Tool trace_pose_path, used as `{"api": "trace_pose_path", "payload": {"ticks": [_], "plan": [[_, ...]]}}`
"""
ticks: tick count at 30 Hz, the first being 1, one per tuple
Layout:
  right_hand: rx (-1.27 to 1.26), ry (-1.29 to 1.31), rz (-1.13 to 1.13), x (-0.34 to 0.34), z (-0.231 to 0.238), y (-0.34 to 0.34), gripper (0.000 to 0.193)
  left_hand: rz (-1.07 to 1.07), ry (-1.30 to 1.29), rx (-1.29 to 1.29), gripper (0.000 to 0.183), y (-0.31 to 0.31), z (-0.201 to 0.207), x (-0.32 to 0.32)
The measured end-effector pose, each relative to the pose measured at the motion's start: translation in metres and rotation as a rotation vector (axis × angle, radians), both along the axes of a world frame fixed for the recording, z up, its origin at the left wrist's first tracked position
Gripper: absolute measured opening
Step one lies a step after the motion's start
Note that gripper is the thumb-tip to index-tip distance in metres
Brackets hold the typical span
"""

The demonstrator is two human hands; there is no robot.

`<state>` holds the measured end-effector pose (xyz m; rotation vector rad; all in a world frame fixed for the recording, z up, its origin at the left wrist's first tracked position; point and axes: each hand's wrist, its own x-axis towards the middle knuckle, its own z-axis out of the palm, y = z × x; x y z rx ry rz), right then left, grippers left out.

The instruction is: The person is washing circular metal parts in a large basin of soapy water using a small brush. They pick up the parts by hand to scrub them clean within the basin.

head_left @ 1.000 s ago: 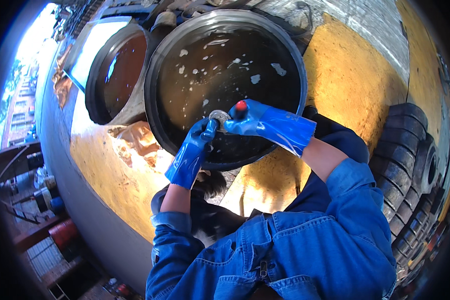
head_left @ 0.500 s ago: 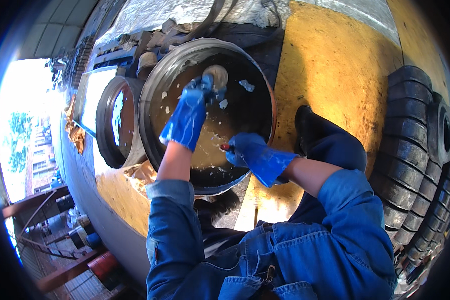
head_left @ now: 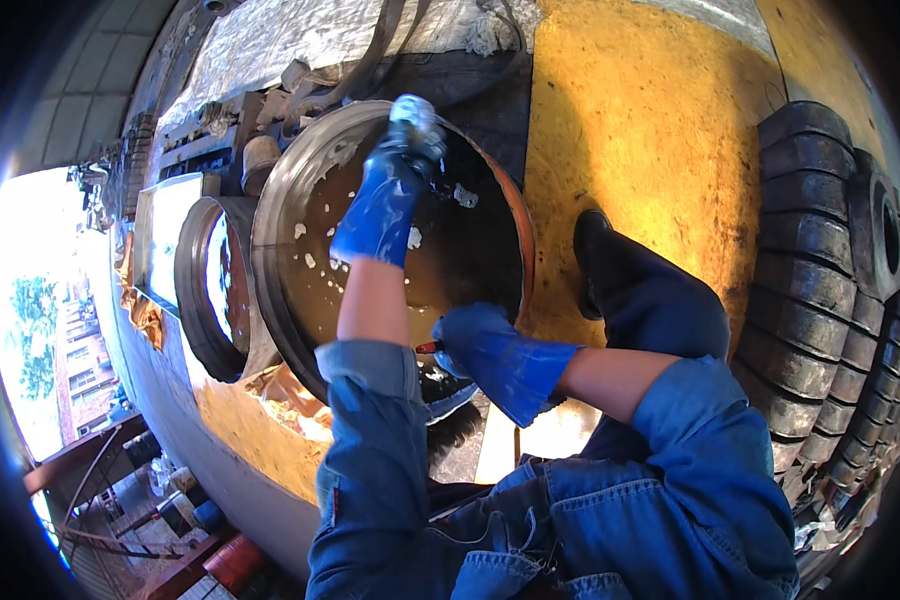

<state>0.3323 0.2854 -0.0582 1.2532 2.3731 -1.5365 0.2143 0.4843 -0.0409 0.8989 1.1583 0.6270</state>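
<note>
While left fingers [head_left: 410, 145] grip a blurred part [head_left: 412, 112], right fingers [head_left: 456, 340] clasp half-hidden red-tipped object [head_left: 428, 348]

I count two people's-worth of nothing here, just one pair: one left hand [head_left: 405, 152] at upper centre of the frame and one right hand [head_left: 472, 335] at centre, with one shiny piece [head_left: 413, 112] in the first and one red tool [head_left: 427, 348] in the second. Two tubs: one large tub [head_left: 269, 250] at centre, one small tub [head_left: 192, 295] at left. At least five pale flecks [head_left: 465, 196] float in the large one. There is one pot [head_left: 261, 162] at upper left, one shoe [head_left: 590, 250] right of centre, one red cylinder [head_left: 234, 562] at lower left. Black rings [head_left: 805, 270] at right are many, too crowded to count.
</note>
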Motion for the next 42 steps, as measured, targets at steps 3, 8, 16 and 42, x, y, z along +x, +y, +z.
{"api": "trace_pose_path", "payload": {"ticks": [3, 8, 16, 42], "plan": [[0.084, 0.059, 0.029, -0.027, -0.028, -0.010, 0.019, 0.185, 0.364, 0.167, 0.042, 0.012, -0.029, -0.050], [0.093, 0.018, 0.085, 0.004, 0.002, -0.002, 0.020, 0.184, -0.773, 0.019, 0.035, 0.001, -0.030, -0.018], [-0.305, 0.106, -0.156, 0.015, 0.054, 0.018, 0.016, 0.239, 0.160, 0.289, 0.034, -0.015, 0.013, -0.073], [0.440, 0.054, 0.087, 0.009, 0.074, 0.063, 0.021, -0.663, 1.477, 0.608, 0.036, -0.191, 0.150, -0.040]]}}
